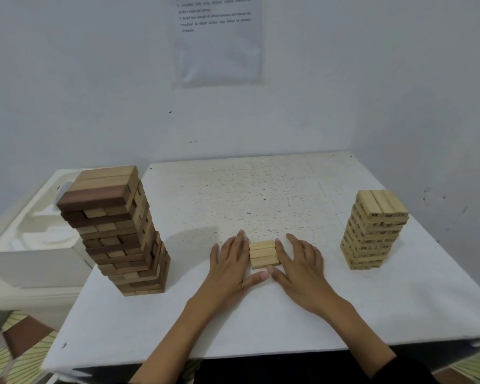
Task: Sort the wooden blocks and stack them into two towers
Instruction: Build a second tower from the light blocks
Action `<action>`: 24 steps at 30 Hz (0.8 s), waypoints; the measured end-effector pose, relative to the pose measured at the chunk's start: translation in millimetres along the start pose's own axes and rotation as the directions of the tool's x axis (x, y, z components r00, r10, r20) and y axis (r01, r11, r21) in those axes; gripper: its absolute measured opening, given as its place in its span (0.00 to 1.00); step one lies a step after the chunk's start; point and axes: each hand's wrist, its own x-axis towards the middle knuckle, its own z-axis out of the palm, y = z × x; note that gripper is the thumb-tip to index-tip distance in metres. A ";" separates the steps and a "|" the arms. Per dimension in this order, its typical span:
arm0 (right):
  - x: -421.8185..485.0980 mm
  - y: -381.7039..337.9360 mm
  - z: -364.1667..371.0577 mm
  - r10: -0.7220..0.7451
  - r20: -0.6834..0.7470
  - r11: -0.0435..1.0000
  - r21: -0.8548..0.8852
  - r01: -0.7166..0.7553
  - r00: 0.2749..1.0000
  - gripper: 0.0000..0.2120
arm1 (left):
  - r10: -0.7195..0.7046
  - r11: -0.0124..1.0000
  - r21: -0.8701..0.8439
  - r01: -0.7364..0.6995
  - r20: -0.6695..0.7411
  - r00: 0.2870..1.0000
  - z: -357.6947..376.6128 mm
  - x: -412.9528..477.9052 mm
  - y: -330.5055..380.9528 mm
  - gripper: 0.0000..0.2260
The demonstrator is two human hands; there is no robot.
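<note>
At desk (261, 189) centre, between both hands: pale blocks (263, 254) lying flat in a row, long axes left to right, ends touched by straight, ungripping fingers (241, 245) of left hand (227, 263) and right hand (299, 264). Equally near both; pale tower (374, 231) well apart rightward, probably the right hand's carry.

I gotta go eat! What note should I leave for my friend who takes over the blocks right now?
Left hand: open, straight fingers against the left end of the loose light blocks.
Right hand: open, fingers against their right end; the thumbs meet in front.
Brown tower: stands on the left of the table.
Light tower: stands on the right.
Done: both towers are built high.
Left: the loose light blocks, lying in a row mid-table, probably go on top of the light tower.
</note>
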 end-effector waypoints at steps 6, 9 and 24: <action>3.2 13.5 -11.6 -0.055 0.026 0.993 0.106 0.052 0.998 0.57 | 0.011 0.997 -0.074 -0.015 -0.047 0.999 -1.7 3.1 -11.3 0.50; 12.3 20.2 -18.3 -0.110 0.019 0.974 0.201 0.104 0.994 0.39 | 0.012 0.985 -0.169 -0.021 -0.054 0.998 -8.9 7.7 -20.5 0.44; 9.8 17.8 -51.5 -0.225 -0.235 0.940 0.202 0.274 0.946 0.26 | 0.196 0.897 -0.330 -0.295 -0.302 0.933 -41.6 27.1 -13.3 0.23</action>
